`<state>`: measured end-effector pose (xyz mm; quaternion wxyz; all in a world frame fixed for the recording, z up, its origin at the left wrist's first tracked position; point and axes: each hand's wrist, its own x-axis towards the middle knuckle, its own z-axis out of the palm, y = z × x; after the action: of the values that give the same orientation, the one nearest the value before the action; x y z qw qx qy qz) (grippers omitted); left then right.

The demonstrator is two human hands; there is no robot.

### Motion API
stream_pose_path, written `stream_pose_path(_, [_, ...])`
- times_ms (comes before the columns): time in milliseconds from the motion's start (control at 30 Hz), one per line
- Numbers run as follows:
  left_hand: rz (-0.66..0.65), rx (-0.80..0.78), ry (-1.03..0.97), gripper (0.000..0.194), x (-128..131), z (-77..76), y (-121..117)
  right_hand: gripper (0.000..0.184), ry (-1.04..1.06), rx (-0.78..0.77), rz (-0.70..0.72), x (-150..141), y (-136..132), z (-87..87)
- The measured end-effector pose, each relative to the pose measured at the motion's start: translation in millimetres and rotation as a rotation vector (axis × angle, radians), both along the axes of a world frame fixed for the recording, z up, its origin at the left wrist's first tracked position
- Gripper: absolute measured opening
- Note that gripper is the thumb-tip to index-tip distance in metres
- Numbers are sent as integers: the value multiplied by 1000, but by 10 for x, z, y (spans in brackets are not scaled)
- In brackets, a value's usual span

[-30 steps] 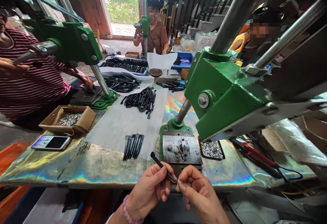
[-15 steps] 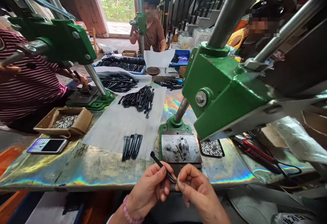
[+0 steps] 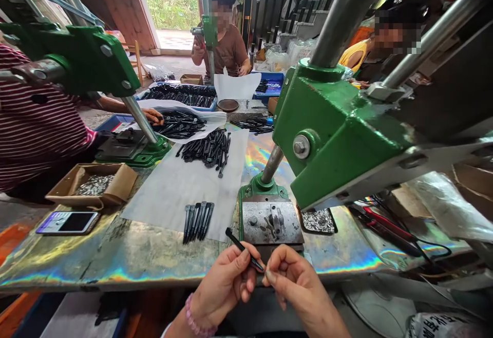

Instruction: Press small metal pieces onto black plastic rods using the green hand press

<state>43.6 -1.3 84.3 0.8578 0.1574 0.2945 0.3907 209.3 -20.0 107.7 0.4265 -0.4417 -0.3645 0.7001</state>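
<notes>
Seen from the wearer's own viewpoint, two bare hands meet at the near edge of a table with a shiny, rainbow-reflecting cover. The left hand, a pink beaded bracelet on its wrist, grips a slim black plastic piece between thumb and fingers; the piece slants, its knobbed end up and to the left. The right hand has thumb and forefinger pinched together at the piece's lower end; whether they hold anything tiny cannot be told. Just beyond the hands is a flat, spotted steel plate on the base of a large green metal press. Right of the plate lies a shallow dark tray of small silvery bits. To the left, a white paper sheet bears a loose heap of black pieces, with a tidy row of similar pieces at its near edge. Farther left are a smartphone and a brown cardboard box of silvery bits. Beyond, a co-worker in a red-and-white striped top rests a hand at another black pile.
</notes>
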Motion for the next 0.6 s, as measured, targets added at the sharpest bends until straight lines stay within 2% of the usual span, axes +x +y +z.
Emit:
stream_pose_path(167, [-6,25,43,27,-16,-8,-5,38,-8,-20,3,-23,3,-11])
stream_pose_path(400, [52,224,317,30,-15,34,-67,46,-94,0,-7,-23,-17,-82])
stream_pose_path(600, [30,186,248,31,55,4,-102,37,-20,39,-18,15,-72,-126])
